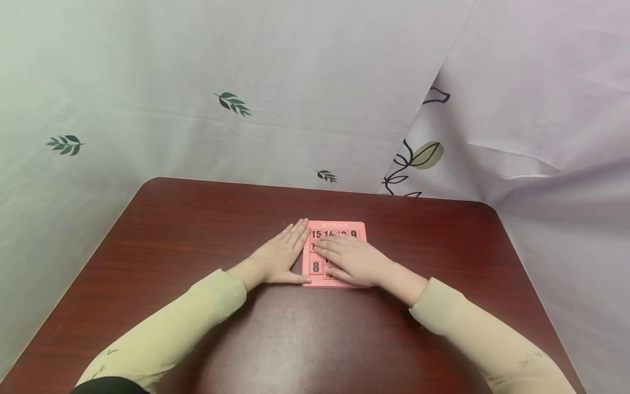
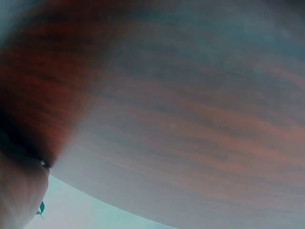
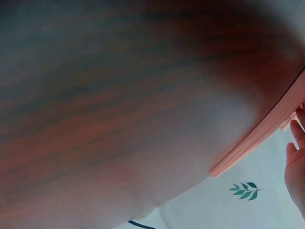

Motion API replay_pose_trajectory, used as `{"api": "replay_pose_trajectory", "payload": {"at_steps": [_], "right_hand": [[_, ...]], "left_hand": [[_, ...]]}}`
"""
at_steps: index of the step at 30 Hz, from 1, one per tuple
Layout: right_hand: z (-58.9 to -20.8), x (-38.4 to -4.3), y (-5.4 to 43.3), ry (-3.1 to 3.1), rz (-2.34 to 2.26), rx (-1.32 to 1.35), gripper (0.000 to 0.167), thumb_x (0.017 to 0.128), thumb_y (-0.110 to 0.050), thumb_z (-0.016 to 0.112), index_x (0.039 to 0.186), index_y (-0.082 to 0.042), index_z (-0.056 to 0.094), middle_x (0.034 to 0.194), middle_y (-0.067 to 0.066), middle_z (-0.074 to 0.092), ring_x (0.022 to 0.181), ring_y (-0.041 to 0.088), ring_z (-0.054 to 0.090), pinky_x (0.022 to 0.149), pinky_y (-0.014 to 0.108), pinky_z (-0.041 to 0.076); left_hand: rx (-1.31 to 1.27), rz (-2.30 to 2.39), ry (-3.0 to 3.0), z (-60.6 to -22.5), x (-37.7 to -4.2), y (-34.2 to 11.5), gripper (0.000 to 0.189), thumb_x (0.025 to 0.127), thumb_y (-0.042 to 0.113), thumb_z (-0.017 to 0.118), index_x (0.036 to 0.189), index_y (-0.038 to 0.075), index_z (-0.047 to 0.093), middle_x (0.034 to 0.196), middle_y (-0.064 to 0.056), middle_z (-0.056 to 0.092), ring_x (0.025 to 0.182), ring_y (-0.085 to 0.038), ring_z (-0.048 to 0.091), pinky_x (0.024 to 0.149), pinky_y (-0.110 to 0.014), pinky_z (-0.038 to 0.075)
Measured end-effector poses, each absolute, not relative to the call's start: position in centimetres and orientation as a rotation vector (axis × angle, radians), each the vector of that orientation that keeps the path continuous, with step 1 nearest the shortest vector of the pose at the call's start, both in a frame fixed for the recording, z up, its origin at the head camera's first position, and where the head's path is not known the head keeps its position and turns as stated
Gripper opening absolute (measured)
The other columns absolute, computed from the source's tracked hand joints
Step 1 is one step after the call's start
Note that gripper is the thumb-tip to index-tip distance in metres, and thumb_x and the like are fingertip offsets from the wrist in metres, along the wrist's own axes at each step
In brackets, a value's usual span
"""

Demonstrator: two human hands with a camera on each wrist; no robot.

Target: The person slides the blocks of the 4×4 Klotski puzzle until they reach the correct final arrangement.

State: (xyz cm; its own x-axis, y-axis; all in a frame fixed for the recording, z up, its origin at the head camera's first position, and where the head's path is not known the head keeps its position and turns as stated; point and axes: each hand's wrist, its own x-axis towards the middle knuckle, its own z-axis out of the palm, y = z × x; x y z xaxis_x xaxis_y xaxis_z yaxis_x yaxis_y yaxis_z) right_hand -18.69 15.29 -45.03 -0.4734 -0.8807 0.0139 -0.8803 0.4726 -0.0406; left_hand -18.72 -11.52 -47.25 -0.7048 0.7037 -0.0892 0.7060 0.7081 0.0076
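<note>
A pink number slide puzzle [image 1: 316,262] lies flat on the table, with black numbers such as 15, 9 and 8 showing on its tiles. My left hand [image 1: 280,256] is at its left side, fingers straight along the edge and thumb stretched to the near left corner. Across the tiles lies my right hand [image 1: 358,260], its extended fingers touching them and hiding several numbers. In the right wrist view, the puzzle's side [image 3: 257,138] appears beside part of the right hand [image 3: 298,171]. Only a bit of the left hand [image 2: 24,195] enters the left wrist view.
The dark reddish-brown wooden table [image 1: 197,230] has rounded far corners. Behind it hangs a pale cloth [image 1: 275,65] with a leaf print, and its folds come down close to the table's far and side edges.
</note>
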Motion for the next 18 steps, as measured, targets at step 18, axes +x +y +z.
{"api": "replay_pose_trajectory", "payload": {"at_steps": [18], "right_hand": [[-45.5,-15.5,15.8,2.623,0.092,-1.999,0.056,0.106,-0.040,0.061,0.153,-0.009,0.057,0.155,0.005,0.062,0.146,0.023,0.057,0.124,0.040,0.045]], "left_hand": [[1.170,-0.017,2.825,-47.2,-18.7,-11.5,0.122,0.093,0.079,0.055,0.165,-0.012,0.015,0.175,-0.032,0.006,0.166,-0.041,0.011,0.137,-0.048,0.018]]}}
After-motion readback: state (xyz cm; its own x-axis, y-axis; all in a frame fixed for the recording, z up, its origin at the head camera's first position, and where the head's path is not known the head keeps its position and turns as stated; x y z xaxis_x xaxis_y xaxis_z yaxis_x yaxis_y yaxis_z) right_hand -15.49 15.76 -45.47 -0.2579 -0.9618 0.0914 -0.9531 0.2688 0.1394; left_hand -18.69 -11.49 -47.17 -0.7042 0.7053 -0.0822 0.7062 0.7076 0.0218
